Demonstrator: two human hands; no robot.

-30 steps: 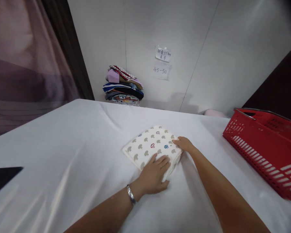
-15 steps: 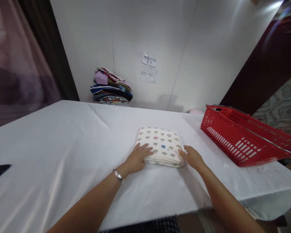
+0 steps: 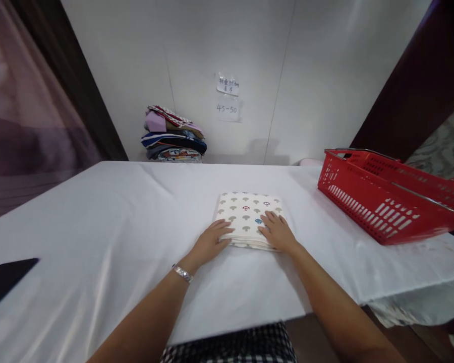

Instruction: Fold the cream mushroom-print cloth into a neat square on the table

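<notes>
Folded cloth: a cream-white folded fabric piece with grey mushroom prints (image 3: pixel 245 218), lying flat on the white-sheeted bench (image 3: pixel 136 217), close to its near edge; several layers show along the near side. One mushroom is outlined in red, one in dark purple, and a blue one sits just beside the right fingers.
Left hand: the left hand (image 3: pixel 210 243) rests at the near left corner of the fabric, fingers slightly spread on its top, thumb by the layered near edge; whether the thumb presses the layers, I cannot tell.
Right hand: the right hand (image 3: pixel 279 233) lies palm down over the near right part of the fabric, fingers spread across the print.
Bracelet: a shiny silver-coloured band (image 3: pixel 183 274) circles the left wrist.
Basket: a red slotted plastic basket with metal handles (image 3: pixel 357 184) stands on the bench to the right, well apart from the fabric.
Clothes pile: a stack of folded, many-coloured textiles (image 3: pixel 174 137) at the far side, against the pale panelled wall (image 3: pixel 227 40).
Notes: two white handwritten paper sheets (image 3: pixel 228 110) on the wall, one above the other; the lower reads "45-50".
Bench left: a flat black object (image 3: pixel 7 280), cut off by the picture's edge.
Below: black-and-white checked fabric (image 3: pixel 234 344) under the near edge of the bench.
</notes>
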